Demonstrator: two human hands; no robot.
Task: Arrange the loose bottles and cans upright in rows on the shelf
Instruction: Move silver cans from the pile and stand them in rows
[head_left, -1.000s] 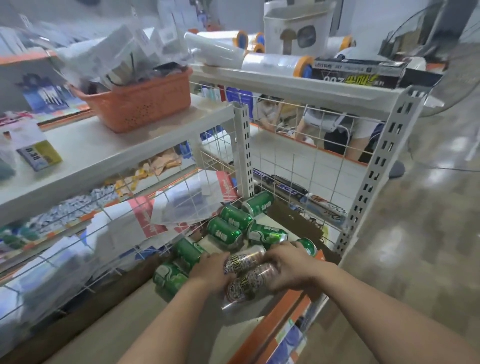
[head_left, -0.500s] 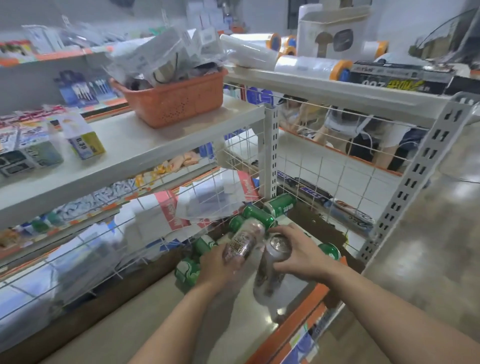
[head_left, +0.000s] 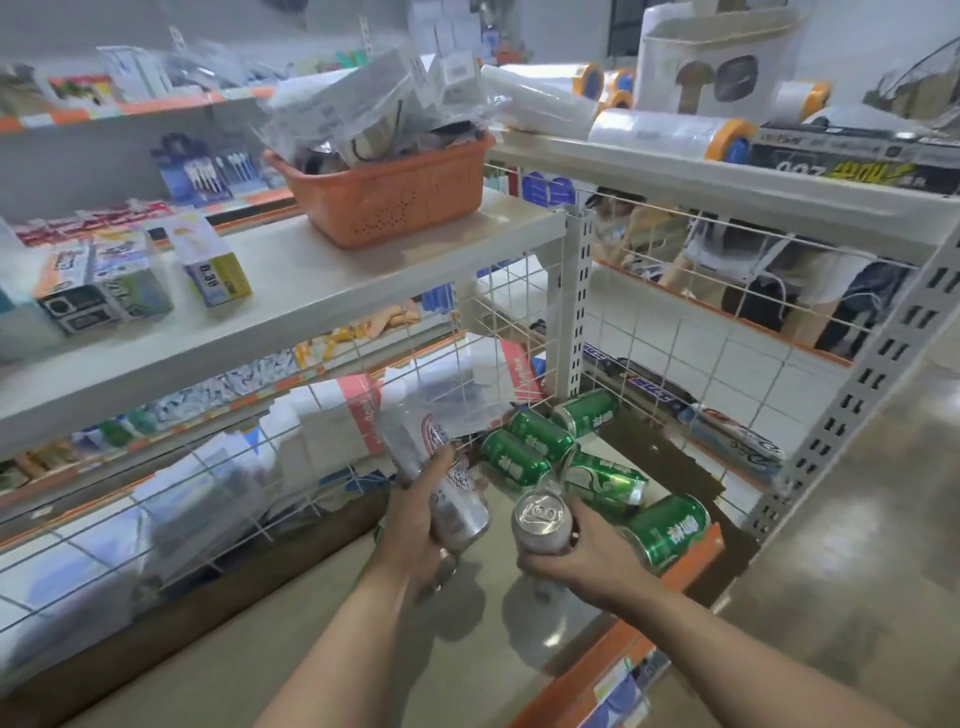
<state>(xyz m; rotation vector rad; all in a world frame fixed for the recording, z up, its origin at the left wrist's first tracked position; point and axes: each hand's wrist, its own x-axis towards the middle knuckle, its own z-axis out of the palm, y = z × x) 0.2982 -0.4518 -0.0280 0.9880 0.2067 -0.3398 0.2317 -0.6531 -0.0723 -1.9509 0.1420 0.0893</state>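
My left hand (head_left: 415, 530) grips a silver can with red lettering (head_left: 439, 478), tilted with its top leaning away to the upper left. My right hand (head_left: 582, 561) holds a second silver can (head_left: 540, 522) upright, its pull-tab top facing me, just above the low beige shelf (head_left: 322, 660). Several green cans lie on their sides in the shelf's far right corner, among them one nearest my right hand (head_left: 670, 530), one behind it (head_left: 605, 480) and one by the upright post (head_left: 587, 410).
A white wire grid (head_left: 493, 332) backs the low shelf, with an orange front edge (head_left: 613, 654). Above sits a white shelf holding an orange basket (head_left: 384, 192) and small boxes (head_left: 213, 265). Film rolls (head_left: 670, 132) lie on the right rack. A person stands behind the rack.
Both hands lifted the two silver cans off the shelf and drew apart. The right can turned upright; the left can rose and tilted.
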